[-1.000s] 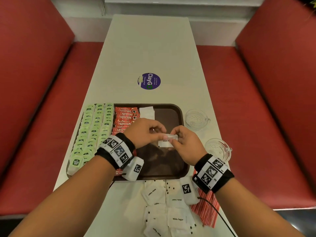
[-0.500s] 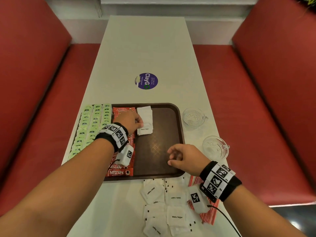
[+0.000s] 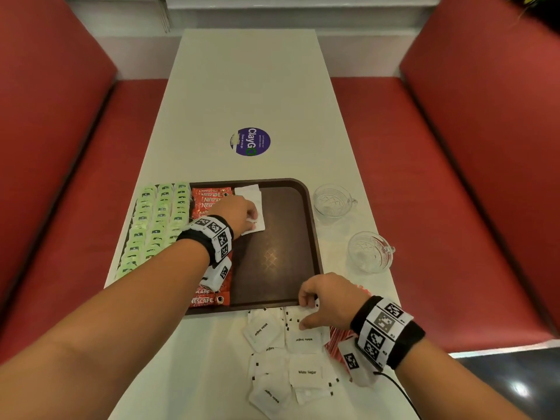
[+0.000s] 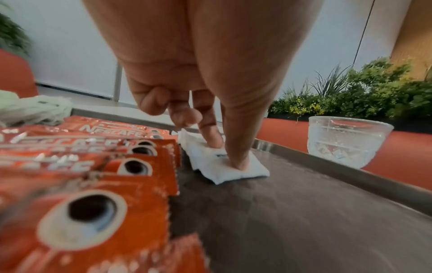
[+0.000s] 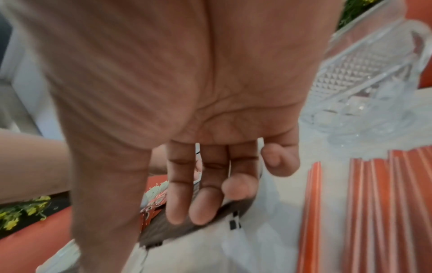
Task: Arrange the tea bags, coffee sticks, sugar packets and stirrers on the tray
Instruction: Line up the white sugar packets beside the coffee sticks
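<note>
On the brown tray (image 3: 312, 225) lie rows of green tea bags (image 3: 157, 219), red coffee sticks (image 3: 209, 201) and a short line of white sugar packets (image 3: 256, 198). My left hand (image 3: 253, 218) presses thumb and forefinger straight down on the nearest tray packet (image 4: 233, 171), beside the coffee sticks (image 4: 93, 166). Over the loose sugar packets (image 3: 285, 353) on the table in front of the tray hovers my right hand (image 3: 304, 313), fingers relaxed and holding nothing (image 5: 187, 212). Red stirrers (image 3: 336, 344) lie under my right wrist.
Two glass cups (image 3: 333, 203) (image 3: 369, 256) stand on the white table right of the tray. A round purple sticker (image 3: 250, 141) marks the table beyond it. Red benches flank both long sides. The tray's right half is bare brown surface.
The packet both hands held over the tray now lies in the tray's sugar line under my left fingers. My right hand let go and drew back to the loose packets.
</note>
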Demonstrator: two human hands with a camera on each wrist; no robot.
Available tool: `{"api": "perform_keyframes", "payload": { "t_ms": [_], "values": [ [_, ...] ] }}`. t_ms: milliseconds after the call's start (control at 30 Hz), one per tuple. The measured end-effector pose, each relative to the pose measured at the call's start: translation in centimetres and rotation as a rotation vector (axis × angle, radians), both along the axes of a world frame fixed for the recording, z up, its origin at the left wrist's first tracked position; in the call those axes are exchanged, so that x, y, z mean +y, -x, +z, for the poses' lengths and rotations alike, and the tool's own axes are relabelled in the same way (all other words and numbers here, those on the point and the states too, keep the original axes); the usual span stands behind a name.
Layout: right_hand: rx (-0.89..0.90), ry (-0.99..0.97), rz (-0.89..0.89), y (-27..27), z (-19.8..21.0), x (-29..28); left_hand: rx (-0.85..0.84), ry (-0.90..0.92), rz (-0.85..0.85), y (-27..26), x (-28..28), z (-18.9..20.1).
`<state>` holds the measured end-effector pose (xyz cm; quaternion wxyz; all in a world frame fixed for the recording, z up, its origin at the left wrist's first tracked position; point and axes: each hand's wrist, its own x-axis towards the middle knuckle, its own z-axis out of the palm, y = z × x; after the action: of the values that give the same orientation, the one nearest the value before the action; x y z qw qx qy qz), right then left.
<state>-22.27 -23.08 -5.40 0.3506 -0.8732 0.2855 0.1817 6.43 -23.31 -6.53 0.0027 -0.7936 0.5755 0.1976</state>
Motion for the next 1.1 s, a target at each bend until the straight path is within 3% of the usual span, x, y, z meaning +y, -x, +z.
{"api": "perform_keyframes", "payload": {
  "t_ms": [167, 367, 633, 933, 1100],
  "values": [
    [0.033, 0.086, 0.081, 0.5, 0.1, 1.1, -0.045, 0.007, -0.008, 1.2, 0.9, 1.1],
    [0.015, 0.162, 0.103, 0.8, 0.2, 2.2, 0.115, 0.181, -0.081, 6.9, 6.7, 3.6],
    [0.044, 0.234, 0.103, 0.6, 0.4, 3.8, 0.047, -0.01, -0.22, 10.8, 14.1, 1.4],
    [0.023, 0.244, 0.046, 0.8, 0.5, 4.5, 0.028, 0.005, -0.195, 12.1, 16.2, 0.5],
    [-0.075, 0.188, -0.027, 1.5, 1.1, 4.3, 0.171, 0.076, -0.113, 11.4, 16.6, 1.1]
  ]
}}
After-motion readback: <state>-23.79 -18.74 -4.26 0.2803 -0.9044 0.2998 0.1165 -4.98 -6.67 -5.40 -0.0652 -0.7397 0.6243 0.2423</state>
